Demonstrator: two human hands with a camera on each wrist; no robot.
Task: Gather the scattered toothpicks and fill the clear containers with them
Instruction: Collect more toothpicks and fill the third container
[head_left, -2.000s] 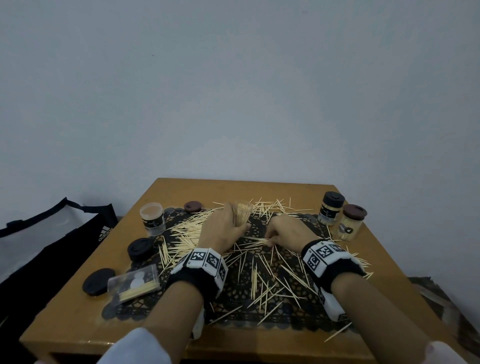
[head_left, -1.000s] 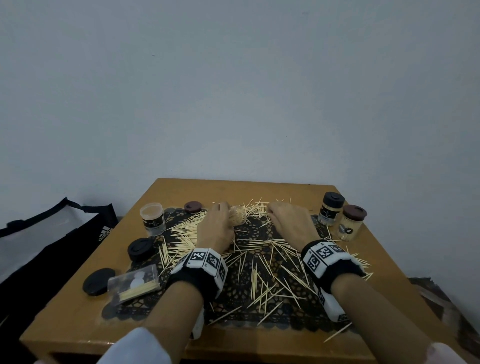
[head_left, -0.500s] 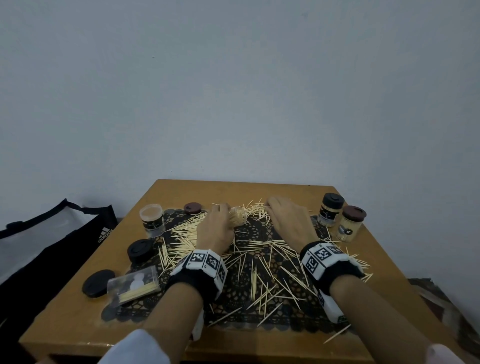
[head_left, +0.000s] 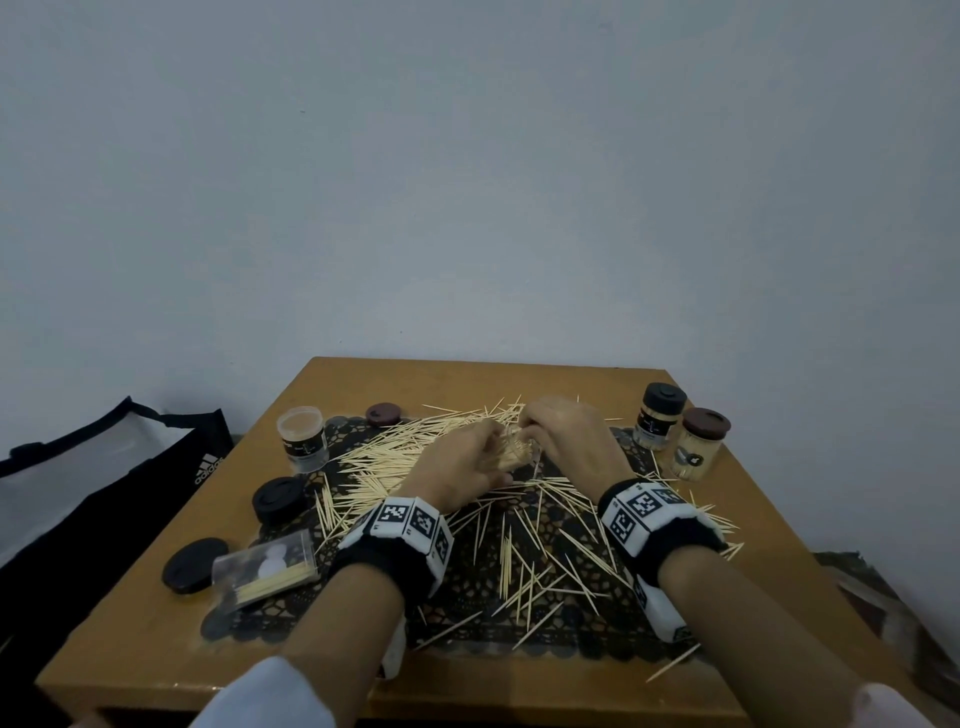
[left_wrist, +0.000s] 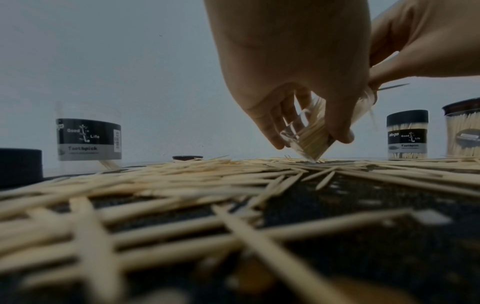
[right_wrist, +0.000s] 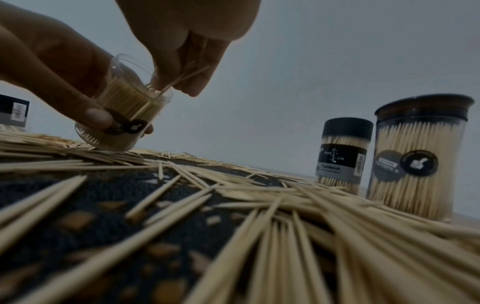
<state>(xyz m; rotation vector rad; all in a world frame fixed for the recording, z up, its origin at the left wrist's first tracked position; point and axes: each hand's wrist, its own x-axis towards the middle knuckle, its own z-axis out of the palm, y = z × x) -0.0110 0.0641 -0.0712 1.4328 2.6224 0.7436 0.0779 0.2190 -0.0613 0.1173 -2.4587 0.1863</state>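
Nearest us, loose toothpicks (head_left: 524, 566) lie scattered over a dark lace mat (head_left: 571, 631) on the wooden table (head_left: 769, 525). At near left we note a flat clear box (head_left: 266, 567) holding a few toothpicks, with two black lids (head_left: 195, 565) beside it, one nearer and one farther.

Mid-table, our left hand (head_left: 457, 470) wraps its fingers round a small clear jar (right_wrist: 124, 115), tilted with its base edge touching the toothpick heap and already well filled. Our right hand (head_left: 569, 441) pinches a few toothpicks (right_wrist: 179, 79) between fingertips at the jar's open mouth.

Farther left, we see an open, nearly empty labelled jar (head_left: 302, 439) standing upright, with a brown lid (head_left: 383, 415) just beyond. At far right stand two full capped jars, one black-lidded (head_left: 657, 415) and one brown-lidded (head_left: 698, 449), side by side.
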